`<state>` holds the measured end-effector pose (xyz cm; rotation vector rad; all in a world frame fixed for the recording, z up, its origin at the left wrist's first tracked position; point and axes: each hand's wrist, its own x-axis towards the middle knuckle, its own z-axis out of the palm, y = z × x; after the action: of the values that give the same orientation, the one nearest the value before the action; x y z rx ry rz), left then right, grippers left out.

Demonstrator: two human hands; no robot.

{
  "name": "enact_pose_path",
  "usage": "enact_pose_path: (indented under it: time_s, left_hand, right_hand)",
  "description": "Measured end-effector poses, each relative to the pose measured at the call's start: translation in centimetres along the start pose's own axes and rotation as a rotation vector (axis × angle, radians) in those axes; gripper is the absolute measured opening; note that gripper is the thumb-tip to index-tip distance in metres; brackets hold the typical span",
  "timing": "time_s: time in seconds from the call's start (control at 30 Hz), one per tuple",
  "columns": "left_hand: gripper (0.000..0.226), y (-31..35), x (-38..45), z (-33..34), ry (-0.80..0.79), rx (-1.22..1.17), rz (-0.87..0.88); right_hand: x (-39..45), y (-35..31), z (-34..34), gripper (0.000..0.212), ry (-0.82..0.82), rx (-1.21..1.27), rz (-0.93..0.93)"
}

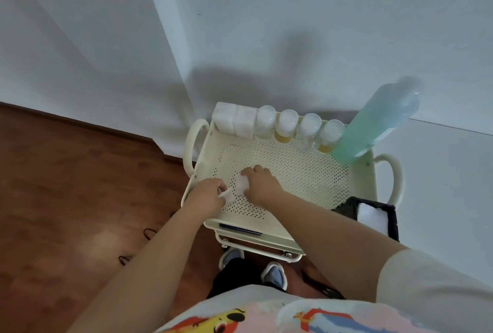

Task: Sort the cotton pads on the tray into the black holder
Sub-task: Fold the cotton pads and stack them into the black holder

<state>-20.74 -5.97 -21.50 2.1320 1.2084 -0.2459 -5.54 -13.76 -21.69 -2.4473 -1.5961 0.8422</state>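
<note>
On the cream perforated tray [306,172] my two hands meet near its front left corner. My left hand [206,195] pinches a white cotton pad [226,195] at its edge. My right hand [260,183] has its fingers curled on another white cotton pad [242,184] lying on the tray floor. The black holder [392,222] stands at the tray's front right corner, with a stack of white pads [372,216] inside it. My right forearm passes just in front of the holder.
Along the tray's back wall stand two white boxes [234,122], several clear jars with white lids [298,127] and a tall green bottle [373,124]. Curved handles [192,143] flank the cart. White walls behind, wooden floor [80,186] at left, shoes [274,275] below.
</note>
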Motion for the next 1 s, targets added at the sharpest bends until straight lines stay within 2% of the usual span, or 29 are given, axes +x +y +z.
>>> enact_pose_path:
  time_s: [0.13,0.27,0.33,0.57,0.73,0.87,1.0]
  left_hand:
    - [0.013,0.5,0.0,-0.3,0.005,0.028,0.019]
    - [0.011,1.4,0.0,-0.5,-0.041,-0.053,0.059]
    - [0.012,1.9,-0.1,-0.4,-0.049,-0.117,0.057]
    - [0.019,2.2,-0.6,0.2,-0.052,-0.213,0.079]
    - [0.028,4.7,-1.3,0.1,-0.039,-0.427,0.069]
    - [0.029,8.6,-1.7,0.1,-0.016,-0.486,0.157]
    - [0.018,12.6,-2.6,0.9,-0.065,-0.495,0.28]
  right_hand:
    - [-0.2,0.5,-0.2,0.039,-0.007,0.1,0.086]
    - [-1.0,1.1,-0.8,0.009,-0.012,0.296,0.106]
    - [-1.7,1.2,-1.3,0.006,-0.022,0.426,0.139]
    - [-8.2,3.2,-5.5,0.017,0.138,0.616,0.151]
    - [-15.8,6.2,-9.5,0.017,0.313,0.733,0.184]
    - [-19.6,8.9,-11.1,0.013,0.487,0.851,0.253]
    - [-21.3,11.3,-11.2,0.014,0.593,0.919,0.362]
